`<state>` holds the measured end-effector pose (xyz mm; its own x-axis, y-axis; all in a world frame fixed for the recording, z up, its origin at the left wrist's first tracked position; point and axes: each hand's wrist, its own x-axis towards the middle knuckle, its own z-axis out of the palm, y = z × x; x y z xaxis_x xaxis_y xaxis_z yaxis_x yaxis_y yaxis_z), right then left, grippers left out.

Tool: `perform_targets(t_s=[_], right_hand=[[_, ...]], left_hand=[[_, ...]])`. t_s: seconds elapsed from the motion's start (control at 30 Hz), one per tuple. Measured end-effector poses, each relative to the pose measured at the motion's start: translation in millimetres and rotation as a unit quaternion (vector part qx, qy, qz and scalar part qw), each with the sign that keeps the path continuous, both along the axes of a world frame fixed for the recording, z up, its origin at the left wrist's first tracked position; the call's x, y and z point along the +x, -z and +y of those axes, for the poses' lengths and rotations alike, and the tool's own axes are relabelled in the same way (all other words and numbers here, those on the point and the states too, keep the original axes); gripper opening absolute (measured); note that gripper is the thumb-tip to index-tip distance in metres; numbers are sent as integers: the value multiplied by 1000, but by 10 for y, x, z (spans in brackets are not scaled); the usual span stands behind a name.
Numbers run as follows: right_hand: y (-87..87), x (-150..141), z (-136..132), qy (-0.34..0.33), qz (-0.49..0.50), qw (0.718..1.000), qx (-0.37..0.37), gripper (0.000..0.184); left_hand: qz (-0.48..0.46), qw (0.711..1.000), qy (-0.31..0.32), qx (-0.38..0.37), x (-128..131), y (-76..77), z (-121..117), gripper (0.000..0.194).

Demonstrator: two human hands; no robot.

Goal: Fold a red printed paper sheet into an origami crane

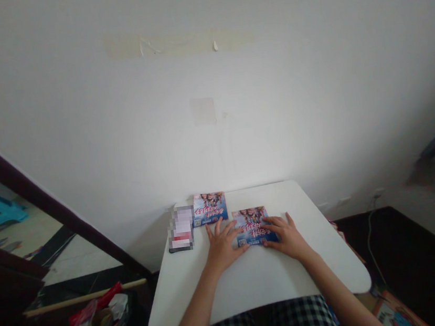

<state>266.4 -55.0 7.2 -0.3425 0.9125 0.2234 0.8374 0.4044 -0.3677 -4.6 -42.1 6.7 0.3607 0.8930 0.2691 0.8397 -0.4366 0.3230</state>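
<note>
A printed leaflet (250, 221) with a blue lower part, red-and-white lettering and a group of figures lies flat on the white table (251, 280). My left hand (223, 244) rests at its left edge, fingers spread, some tips on the paper. On its right side my right hand (286, 236) also lies with fingers apart, touching the edge. A second leaflet (209, 206) of the same design sits further back to the left, just beyond my left fingertips. Neither hand is closed around anything.
Beside the second leaflet is a phone-like object (181, 230), its face blurred. The white wall (258, 142) stands right behind the table. On the floor at left are a plastic bag (98, 325) and a wooden stick (131, 284). A cable (369, 234) hangs at right.
</note>
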Motion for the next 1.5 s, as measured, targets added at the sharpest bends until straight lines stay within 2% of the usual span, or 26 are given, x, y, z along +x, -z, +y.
perform_targets(t_s=[0.13,0.3,0.4,0.6,0.7,0.87,0.97,1.07,1.17,1.23,1.33,1.5], right_hand=[[-3,6,-21,-9,17,1000,-5,53],[122,58,28,6,62,998,14,30],[196,90,70,24,89,995,34,24],[300,140,119,43,107,992,50,25],[334,164,133,61,116,990,51,27],[266,134,186,91,125,987,40,26],[190,67,235,110,115,987,31,26],[168,-28,270,145,110,983,28,30],[204,-127,271,186,116,975,47,41],[227,-175,255,202,113,971,60,38],[224,-198,224,199,89,974,64,28],[189,-168,183,169,79,980,70,28]], left_hand=[[-9,1000,-8,3,11,-35,-9,37],[-22,1000,-18,1,21,-89,-20,32],[-32,999,-19,-2,15,-96,-24,31],[-40,999,2,8,-22,-85,-51,41],[-48,999,-6,10,-21,-69,-33,46],[-76,994,-77,16,55,-25,89,48],[-91,990,-112,5,117,-24,146,56],[-83,991,-102,18,168,-36,155,57],[-53,994,-88,44,202,-38,140,41],[-39,994,-87,58,215,-35,130,31],[-25,993,-84,75,225,-36,115,25],[-10,993,-86,79,235,-56,87,25]])
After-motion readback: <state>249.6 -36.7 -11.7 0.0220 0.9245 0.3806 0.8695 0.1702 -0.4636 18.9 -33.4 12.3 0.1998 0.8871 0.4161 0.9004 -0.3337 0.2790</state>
